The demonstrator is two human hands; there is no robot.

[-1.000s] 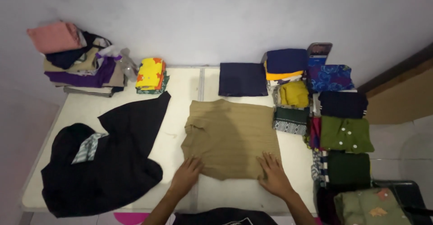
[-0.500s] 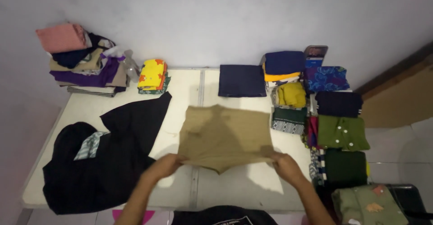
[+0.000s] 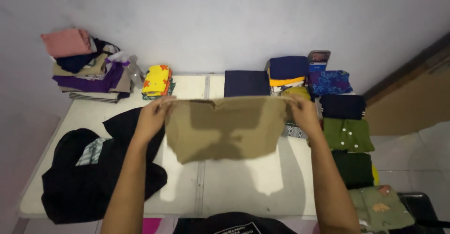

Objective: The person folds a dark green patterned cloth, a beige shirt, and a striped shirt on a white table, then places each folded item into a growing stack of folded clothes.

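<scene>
A tan folded garment hangs in the air above the white table. My left hand grips its upper left corner. My right hand grips its upper right corner. The cloth droops between them and casts a shadow on the tabletop below. Both forearms reach up from the lower edge of the view.
A black garment lies spread at the table's left. A mixed clothes pile and a yellow folded stack sit at the back left. A navy folded piece lies at the back centre. Several folded garments line the right side.
The tan garment lay flat on the table with my hands at its near edge. Both hands gripped that edge and raised it up and away from me.
</scene>
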